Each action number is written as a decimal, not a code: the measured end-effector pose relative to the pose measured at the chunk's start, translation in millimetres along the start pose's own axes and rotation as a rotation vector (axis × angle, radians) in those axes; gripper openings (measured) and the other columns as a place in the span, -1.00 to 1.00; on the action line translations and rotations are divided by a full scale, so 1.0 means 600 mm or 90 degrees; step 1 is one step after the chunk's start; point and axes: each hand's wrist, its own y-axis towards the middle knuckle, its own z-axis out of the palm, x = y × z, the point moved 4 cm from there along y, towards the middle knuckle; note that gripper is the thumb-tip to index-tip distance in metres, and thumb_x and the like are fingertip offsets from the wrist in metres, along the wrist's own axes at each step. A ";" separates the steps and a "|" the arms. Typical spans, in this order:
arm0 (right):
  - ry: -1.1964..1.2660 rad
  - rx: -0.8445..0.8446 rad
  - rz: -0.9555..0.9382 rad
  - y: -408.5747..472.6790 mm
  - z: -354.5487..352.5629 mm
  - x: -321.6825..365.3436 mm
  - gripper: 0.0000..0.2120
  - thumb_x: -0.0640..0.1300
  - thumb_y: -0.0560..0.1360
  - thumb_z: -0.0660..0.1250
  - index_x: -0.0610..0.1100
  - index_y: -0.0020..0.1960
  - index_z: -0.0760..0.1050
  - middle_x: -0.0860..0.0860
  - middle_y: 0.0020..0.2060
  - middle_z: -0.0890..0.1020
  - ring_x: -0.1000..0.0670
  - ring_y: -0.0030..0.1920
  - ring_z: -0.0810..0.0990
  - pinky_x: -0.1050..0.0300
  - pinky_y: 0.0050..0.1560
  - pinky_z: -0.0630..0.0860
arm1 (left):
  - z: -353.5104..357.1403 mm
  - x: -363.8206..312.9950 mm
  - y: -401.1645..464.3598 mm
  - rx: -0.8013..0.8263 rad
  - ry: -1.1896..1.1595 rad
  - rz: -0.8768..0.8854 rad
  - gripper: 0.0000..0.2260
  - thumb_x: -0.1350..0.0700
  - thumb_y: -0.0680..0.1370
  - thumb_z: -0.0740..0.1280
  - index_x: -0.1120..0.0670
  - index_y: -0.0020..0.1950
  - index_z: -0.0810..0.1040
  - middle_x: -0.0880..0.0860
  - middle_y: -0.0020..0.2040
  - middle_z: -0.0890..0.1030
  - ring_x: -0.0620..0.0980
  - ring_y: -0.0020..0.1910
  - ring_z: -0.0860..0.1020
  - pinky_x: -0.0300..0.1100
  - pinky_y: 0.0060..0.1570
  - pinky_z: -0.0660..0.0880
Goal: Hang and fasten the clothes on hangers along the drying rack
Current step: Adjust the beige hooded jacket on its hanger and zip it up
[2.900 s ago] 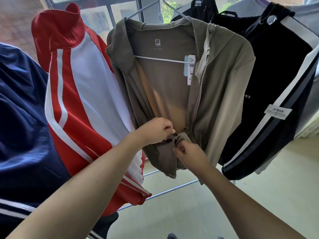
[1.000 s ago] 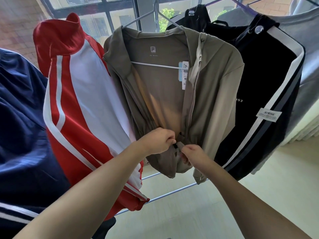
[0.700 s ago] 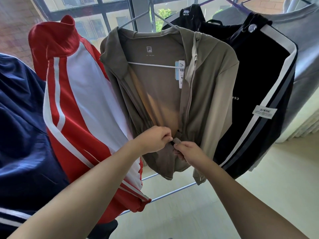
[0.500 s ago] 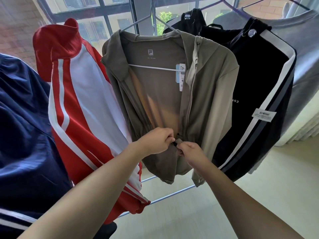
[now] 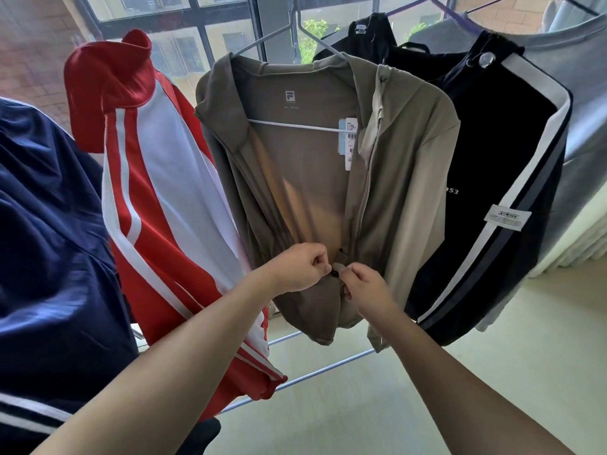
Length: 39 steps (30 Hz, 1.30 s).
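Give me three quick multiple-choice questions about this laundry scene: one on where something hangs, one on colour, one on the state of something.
1. What hangs directly left of the khaki jacket?
A. grey sweatshirt
B. red and white jacket
C. black jacket

2. What colour is the khaki jacket's hanger?
A. white
B. black
C. green

3. The khaki jacket's front is:
A. zipped to the collar
B. buttoned shut
C. open above the hands

Answers: 1 B, the red and white jacket is its left neighbour. 2 A, a white bar crosses inside. 3 C, the left hand and right hand pinch the zipper near the hem.

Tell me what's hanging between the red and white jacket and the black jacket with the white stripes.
The head view shows a tan zip jacket on a white hanger there, open at the front, both hands pinching its zipper base.
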 end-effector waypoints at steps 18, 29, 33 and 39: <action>0.001 0.044 0.037 -0.023 0.017 -0.019 -0.70 0.00 0.53 0.36 -0.03 -0.35 0.43 0.04 -0.45 0.49 0.05 -0.36 0.45 0.19 -0.31 0.37 | 0.002 0.014 0.010 0.043 -0.121 -0.066 -0.78 0.11 0.61 0.32 0.04 -0.24 0.48 -0.04 -0.36 0.47 -0.13 -0.35 0.40 -0.19 -0.26 0.36; -0.010 -0.009 -0.006 -0.009 0.021 -0.019 -0.70 -0.14 0.51 0.30 -0.12 -0.38 0.39 0.10 -0.53 0.40 0.05 -0.38 0.35 0.13 -0.31 0.33 | 0.012 0.013 0.022 0.008 -0.013 -0.065 -0.86 0.17 0.57 0.29 0.08 -0.20 0.50 -0.09 -0.24 0.54 -0.12 -0.20 0.49 -0.23 -0.23 0.42; 0.013 0.011 0.026 -0.012 0.024 -0.031 -0.74 -0.09 0.53 0.30 -0.22 -0.27 0.46 -0.04 -0.43 0.46 0.02 -0.34 0.38 0.09 -0.27 0.33 | 0.026 0.026 0.029 0.022 -0.050 -0.107 -0.80 0.12 0.55 0.32 0.01 -0.27 0.46 -0.02 -0.21 0.55 -0.03 -0.16 0.52 -0.13 -0.16 0.43; 0.092 0.022 0.098 0.009 0.011 -0.021 -0.60 0.12 0.58 0.24 -0.11 -0.32 0.46 -0.05 -0.46 0.46 0.05 -0.46 0.39 0.19 -0.41 0.32 | 0.023 0.038 0.025 0.051 -0.173 -0.119 -0.82 0.12 0.59 0.35 0.08 -0.22 0.53 0.02 -0.28 0.51 -0.05 -0.22 0.46 -0.14 -0.12 0.41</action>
